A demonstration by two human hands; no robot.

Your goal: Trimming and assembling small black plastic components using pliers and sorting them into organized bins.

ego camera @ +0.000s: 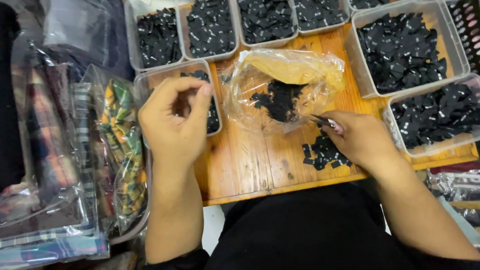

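My left hand [172, 120] hovers over a clear plastic tub [145, 81] of small black tags, its fingers pinched together; whether a tag is between them I cannot tell. My right hand [359, 138] rests on the wooden board [247, 162] and pinches a small black tag [322, 120] at its fingertips. A loose pile of black tags [323, 152] lies just under that hand. A crumpled clear plastic bag [286, 83] holding more black tags lies open on the board between my hands.
Several clear tubs filled with black tags ring the board: a row at the back [266, 13] and two at the right [410, 44] [441, 116]. Bagged plaid fabric [60, 161] is stacked at the left. More bagged items [467, 189] lie at the lower right.
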